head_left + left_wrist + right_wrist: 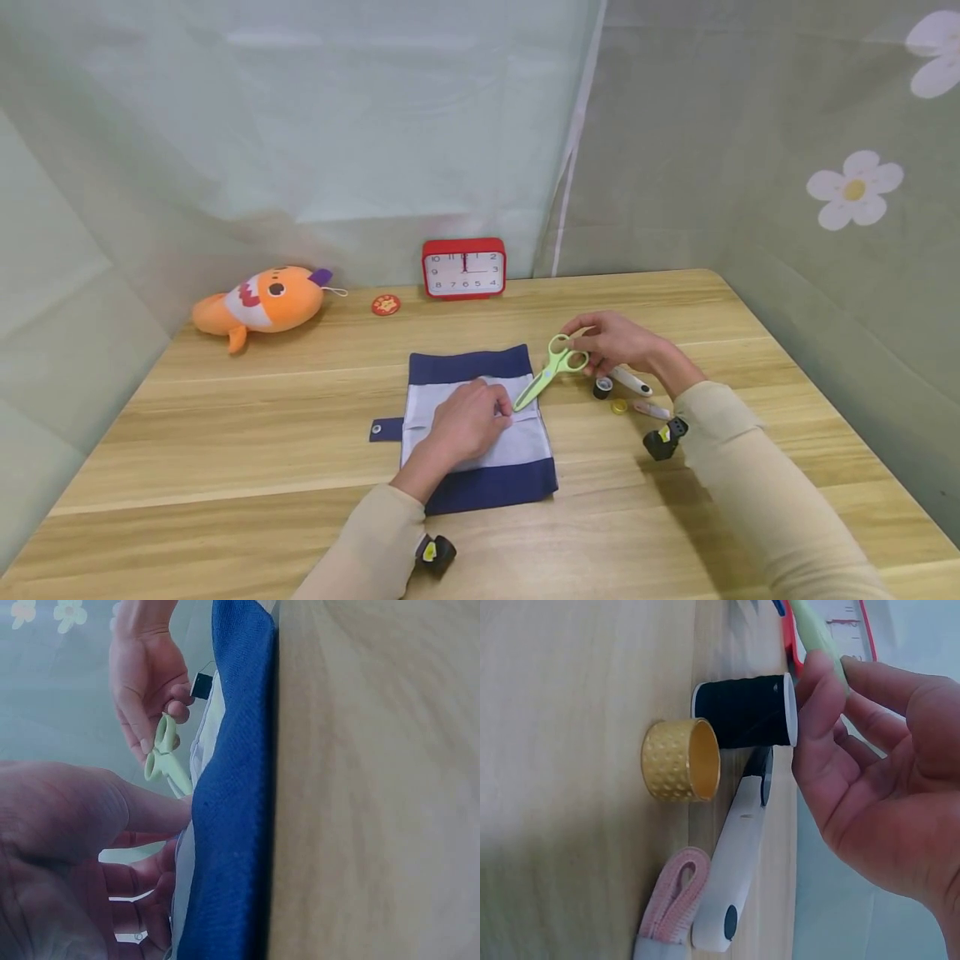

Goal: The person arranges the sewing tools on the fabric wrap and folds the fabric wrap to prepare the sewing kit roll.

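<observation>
A navy and white fabric pouch (480, 467) (232, 787) lies flat in the middle of the wooden table (225, 433). My left hand (468, 421) (67, 847) rests on it, thumb and fingers pinching the edge of its white pocket. To the right, my right hand (615, 342) (146, 675) (877, 772) holds light green scissors (551, 371) (161, 754) (814, 630) by the handles. Their closed blades point down-left, with the tip at the pocket edge beside my left fingers.
Just under my right hand lie a black thread spool (602, 387) (742, 710), a gold thimble (618, 407) (679, 760), a white pen-like tool (630, 381) (735, 862) and a pink folded strip (651, 410) (671, 907). An orange fish plush (258, 304), a red badge (386, 305) and a red clock (464, 267) stand at the back.
</observation>
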The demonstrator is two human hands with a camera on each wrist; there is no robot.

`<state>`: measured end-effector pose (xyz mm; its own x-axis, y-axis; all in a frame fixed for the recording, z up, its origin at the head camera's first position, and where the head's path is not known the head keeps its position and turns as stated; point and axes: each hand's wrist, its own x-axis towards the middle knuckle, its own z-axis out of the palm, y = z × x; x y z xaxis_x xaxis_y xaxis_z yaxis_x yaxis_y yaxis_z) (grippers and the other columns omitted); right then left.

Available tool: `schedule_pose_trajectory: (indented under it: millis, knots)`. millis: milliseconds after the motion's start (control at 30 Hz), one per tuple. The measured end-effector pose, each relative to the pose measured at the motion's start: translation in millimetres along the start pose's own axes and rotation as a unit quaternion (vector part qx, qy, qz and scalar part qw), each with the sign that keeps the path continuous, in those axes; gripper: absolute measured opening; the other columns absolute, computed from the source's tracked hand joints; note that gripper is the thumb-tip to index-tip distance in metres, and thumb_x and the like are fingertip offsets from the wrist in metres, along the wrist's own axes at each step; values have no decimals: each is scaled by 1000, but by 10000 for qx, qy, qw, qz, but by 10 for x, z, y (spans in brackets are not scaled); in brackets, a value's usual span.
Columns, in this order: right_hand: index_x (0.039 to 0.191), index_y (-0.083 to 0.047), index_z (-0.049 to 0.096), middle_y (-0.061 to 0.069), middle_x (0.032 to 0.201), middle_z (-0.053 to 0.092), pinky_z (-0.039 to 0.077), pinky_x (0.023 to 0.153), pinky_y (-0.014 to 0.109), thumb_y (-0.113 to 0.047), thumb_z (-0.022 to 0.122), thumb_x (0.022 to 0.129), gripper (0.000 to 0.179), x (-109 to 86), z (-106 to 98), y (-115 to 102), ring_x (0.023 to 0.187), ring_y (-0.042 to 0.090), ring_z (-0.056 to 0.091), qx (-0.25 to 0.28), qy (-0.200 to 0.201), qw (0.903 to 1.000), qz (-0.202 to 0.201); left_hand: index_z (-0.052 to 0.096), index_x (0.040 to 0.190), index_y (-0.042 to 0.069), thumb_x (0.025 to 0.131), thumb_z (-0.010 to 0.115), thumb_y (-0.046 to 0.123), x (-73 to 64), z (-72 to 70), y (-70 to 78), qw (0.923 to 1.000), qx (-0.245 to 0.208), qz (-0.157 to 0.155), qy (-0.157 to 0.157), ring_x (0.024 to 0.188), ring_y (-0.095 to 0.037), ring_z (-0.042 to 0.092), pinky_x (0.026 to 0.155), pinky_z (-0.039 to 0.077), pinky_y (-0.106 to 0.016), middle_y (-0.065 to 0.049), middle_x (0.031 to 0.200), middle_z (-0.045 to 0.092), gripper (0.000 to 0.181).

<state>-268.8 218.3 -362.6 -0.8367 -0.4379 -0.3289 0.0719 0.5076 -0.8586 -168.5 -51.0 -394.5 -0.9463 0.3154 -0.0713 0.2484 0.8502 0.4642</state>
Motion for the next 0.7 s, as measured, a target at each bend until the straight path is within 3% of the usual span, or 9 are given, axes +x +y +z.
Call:
schedule_pose_trajectory:
  millis: [300, 467, 700]
  knots:
    - [146, 8, 52, 16, 108, 72, 59, 72, 28, -3, 56, 104, 44, 42, -25, 85, 81, 17, 68, 245, 23, 9993, -272, 73, 93, 18, 96, 77, 18, -3, -4, 13, 10000, 5, -41, -32, 83, -16, 54, 66, 48, -33, 1, 92, 61, 5]
    - [139, 11, 57, 20, 113, 72, 60, 79, 29, -3, 58, 105, 37, 57, -23, 78, 84, 17, 69, 497, 298, 9979, -294, 73, 93, 18, 96, 77, 18, -3, -10, 18, 10000, 26, -11, -9, 85, -16, 55, 67, 49, -34, 0, 92, 61, 6]
    - [128, 9, 68, 19, 110, 76, 61, 80, 32, -5, 62, 103, 29, 105, -8, 27, 87, 21, 71, 113, 684, 9972, -277, 73, 92, 18, 96, 77, 17, -5, -10, 11, 10000, -17, 21, 17, 85, -17, 55, 67, 49, -34, 0, 91, 61, 6]
